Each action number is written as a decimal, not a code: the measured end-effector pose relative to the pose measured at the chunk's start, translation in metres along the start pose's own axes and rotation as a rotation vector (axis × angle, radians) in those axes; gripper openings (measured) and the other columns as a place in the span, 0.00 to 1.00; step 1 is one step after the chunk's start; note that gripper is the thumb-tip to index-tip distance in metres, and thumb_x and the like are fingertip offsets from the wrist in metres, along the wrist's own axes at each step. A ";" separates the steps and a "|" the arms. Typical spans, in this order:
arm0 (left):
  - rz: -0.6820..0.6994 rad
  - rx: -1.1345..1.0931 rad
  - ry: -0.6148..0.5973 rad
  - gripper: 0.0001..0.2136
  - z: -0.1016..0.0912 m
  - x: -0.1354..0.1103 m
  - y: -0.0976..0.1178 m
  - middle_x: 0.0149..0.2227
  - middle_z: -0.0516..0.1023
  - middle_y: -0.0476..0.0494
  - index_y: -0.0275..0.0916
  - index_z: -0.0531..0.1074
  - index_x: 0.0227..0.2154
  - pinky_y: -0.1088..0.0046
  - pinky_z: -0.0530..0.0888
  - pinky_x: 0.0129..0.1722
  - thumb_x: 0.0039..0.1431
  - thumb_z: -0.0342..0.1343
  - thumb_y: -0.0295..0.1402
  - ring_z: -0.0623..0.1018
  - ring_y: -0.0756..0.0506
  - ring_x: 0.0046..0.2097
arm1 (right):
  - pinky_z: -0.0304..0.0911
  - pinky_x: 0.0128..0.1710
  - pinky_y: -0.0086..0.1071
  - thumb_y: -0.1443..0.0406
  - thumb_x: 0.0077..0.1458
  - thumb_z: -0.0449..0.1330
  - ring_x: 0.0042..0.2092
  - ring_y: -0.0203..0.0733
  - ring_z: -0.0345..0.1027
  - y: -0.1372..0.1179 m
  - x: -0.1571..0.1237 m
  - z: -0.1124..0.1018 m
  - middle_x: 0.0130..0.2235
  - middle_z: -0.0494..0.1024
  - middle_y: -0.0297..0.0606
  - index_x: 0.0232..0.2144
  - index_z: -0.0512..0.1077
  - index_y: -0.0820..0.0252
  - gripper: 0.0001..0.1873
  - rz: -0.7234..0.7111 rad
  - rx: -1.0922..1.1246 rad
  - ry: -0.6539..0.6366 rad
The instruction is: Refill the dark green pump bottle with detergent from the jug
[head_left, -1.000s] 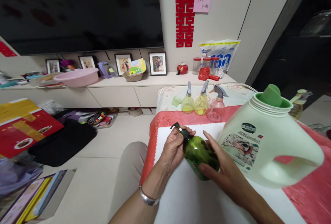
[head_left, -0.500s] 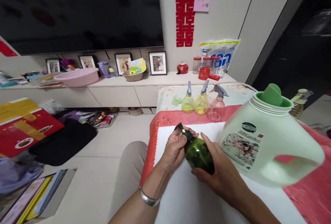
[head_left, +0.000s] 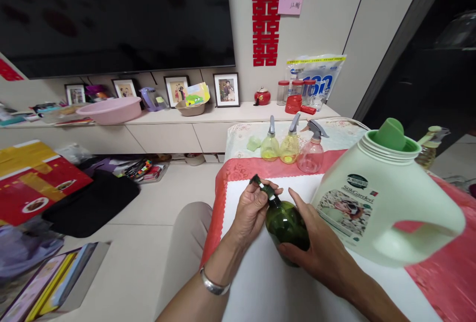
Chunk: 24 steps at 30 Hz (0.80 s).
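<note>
My left hand [head_left: 252, 207] pinches the dark green pump head [head_left: 263, 187] of a pump bottle. The bottle's rounded green body [head_left: 285, 223] tilts to the upper left over the white mat. My right hand [head_left: 316, 242] grips this body from the right, thumb on the near side. Between the pump collar and the bottle neck a narrow pale gap shows. Just right of my right hand stands a large pale green detergent jug [head_left: 383, 208] with a green cup [head_left: 390, 135] in its mouth.
Two yellow spray bottles [head_left: 270, 147] and a pink spray bottle [head_left: 311, 156] stand at the table's back. Behind the jug is another pump bottle [head_left: 428, 153]. A white mat [head_left: 249, 287] lies on the red tablecloth [head_left: 222, 198]. The low cabinet [head_left: 163, 136] holds picture frames and a pink basin [head_left: 111, 109].
The pump head has shifted slightly up and left from the bottle, and a pale gap now shows at the neck. The bottle body has moved slightly down in my right hand.
</note>
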<state>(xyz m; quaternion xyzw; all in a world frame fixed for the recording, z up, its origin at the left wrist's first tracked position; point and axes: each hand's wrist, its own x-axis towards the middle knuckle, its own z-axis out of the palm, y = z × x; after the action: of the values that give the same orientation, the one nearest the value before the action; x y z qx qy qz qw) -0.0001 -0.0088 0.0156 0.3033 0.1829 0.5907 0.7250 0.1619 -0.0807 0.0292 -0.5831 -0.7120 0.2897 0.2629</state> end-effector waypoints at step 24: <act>0.151 0.217 0.464 0.14 -0.038 0.027 0.002 0.38 0.81 0.47 0.38 0.77 0.35 0.73 0.76 0.39 0.50 0.70 0.40 0.79 0.50 0.36 | 0.70 0.45 0.61 0.43 0.52 0.63 0.54 0.67 0.66 0.019 -0.042 -0.072 0.60 0.66 0.35 0.68 0.52 0.34 0.45 -0.250 -0.364 0.112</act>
<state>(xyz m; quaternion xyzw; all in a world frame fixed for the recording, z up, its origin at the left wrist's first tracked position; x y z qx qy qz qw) -0.0190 0.0263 -0.0096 0.2485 0.3835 0.6739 0.5806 0.2338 -0.1113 0.0638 -0.5432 -0.8036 0.0889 0.2262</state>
